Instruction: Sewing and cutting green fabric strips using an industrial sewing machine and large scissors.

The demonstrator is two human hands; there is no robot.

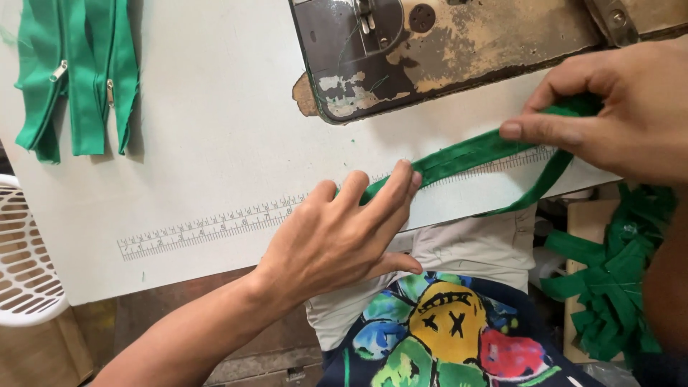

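The left hand (344, 229) presses spread fingers on a folded green fabric strip (466, 154) along the counter's printed ruler (215, 228), the right hand (631, 115) pinching its far end — slack there could skew it.

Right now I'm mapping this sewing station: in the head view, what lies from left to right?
White basket → green zipper pieces → printed ruler → left hand → green fabric strip → right hand.
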